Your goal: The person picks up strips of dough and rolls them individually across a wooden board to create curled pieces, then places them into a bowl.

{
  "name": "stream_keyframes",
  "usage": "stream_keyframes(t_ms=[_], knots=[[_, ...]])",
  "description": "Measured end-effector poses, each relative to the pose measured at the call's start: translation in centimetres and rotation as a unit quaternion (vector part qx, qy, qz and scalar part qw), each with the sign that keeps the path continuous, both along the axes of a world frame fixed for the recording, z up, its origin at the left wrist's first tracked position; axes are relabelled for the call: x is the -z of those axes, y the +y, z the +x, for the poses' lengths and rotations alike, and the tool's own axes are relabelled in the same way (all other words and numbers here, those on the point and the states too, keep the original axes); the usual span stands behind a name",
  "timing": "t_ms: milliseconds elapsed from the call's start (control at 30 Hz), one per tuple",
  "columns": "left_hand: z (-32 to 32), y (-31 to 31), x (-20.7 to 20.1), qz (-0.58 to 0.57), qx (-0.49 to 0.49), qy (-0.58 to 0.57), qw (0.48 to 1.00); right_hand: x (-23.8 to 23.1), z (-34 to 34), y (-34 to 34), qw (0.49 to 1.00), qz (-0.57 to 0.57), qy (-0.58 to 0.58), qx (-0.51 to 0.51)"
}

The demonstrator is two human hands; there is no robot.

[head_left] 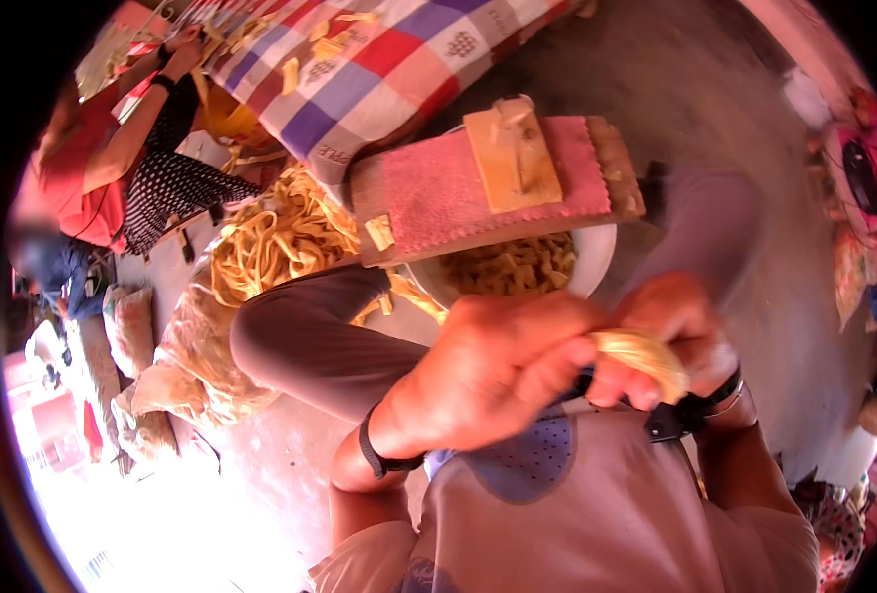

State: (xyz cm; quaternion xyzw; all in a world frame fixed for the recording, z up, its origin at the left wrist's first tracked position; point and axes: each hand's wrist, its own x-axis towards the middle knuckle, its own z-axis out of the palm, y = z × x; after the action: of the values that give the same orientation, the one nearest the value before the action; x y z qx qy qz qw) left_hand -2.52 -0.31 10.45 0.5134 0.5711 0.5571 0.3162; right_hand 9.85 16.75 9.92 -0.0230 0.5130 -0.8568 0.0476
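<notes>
Yellow and curved, the strip [648, 360] is pinched by my left hand [498, 366] and gripped by my right hand [670, 321], this side of the near edge of the pink-covered board [428, 193]. On that board (a white bowl [601, 262] shows beneath) rests a wooden block [512, 168].

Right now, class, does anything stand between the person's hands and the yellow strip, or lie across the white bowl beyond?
Nothing visible stands between them: the left hand and right hand both touch the yellow strip. The white bowl, though, is partly covered in this view by the wooden board.
</notes>
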Motion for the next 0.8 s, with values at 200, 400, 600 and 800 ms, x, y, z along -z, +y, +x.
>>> stream_keyframes(t_ms=[200,400,600,800], knots=[[4.8,-5.7,-3.1,-0.046,-0.102,-0.01,0.994,-1.3,-1.0,-0.8,0.954,-0.027,0.171,-0.244],[6.4,-0.9,-4.5,0.206,-0.028,-0.131,0.969,-4.1,-0.8,1.0,0.912,0.123,0.322,-0.221],[2.4,2.5,5.4,0.124,-0.12,-0.249,0.953,3.2,-4.1,-1.7,0.794,0.493,0.194,0.298],[-2.3,1.7,9.3,-0.087,-0.048,-0.407,0.908,7.8,-6.0,-1.2,0.722,0.601,0.13,0.318]])
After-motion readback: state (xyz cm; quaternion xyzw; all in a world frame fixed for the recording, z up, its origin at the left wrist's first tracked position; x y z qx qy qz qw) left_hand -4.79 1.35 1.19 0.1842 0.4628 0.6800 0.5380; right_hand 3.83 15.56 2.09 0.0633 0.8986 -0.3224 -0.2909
